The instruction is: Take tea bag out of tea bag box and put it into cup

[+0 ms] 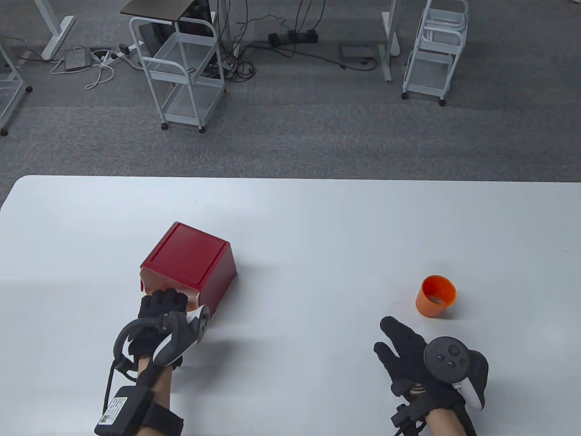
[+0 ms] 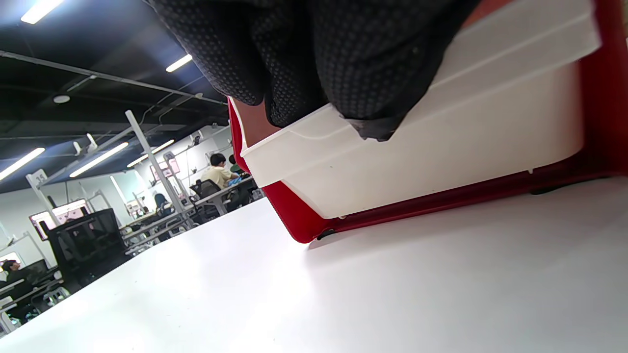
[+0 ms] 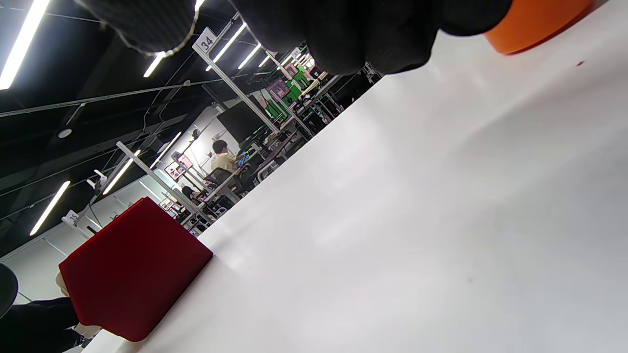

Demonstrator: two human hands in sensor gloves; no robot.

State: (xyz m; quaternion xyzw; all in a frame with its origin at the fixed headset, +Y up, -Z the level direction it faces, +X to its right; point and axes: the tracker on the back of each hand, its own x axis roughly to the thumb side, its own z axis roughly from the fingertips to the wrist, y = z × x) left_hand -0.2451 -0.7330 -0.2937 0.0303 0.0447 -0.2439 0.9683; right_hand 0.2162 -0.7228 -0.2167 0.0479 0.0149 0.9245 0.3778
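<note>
The red tea bag box (image 1: 190, 259) stands on the white table (image 1: 317, 218), left of centre. My left hand (image 1: 163, 300) is at the box's near face, and its fingers (image 2: 319, 59) curl over the top edge of a white inner drawer (image 2: 441, 147) set in the red shell. No tea bag shows. The orange cup (image 1: 435, 296) stands upright at the right, and what it holds is unclear. My right hand (image 1: 386, 338) lies open and empty, fingers spread, just near-left of the cup. The right wrist view shows the box (image 3: 132, 264) and the cup's base (image 3: 535, 24).
The table's far edge (image 1: 290, 178) runs across the middle of the table view. Beyond it, on the grey carpet, stand two white wire carts (image 1: 181, 68) (image 1: 433, 50) among cables. Bare white table surface lies between the box and the cup.
</note>
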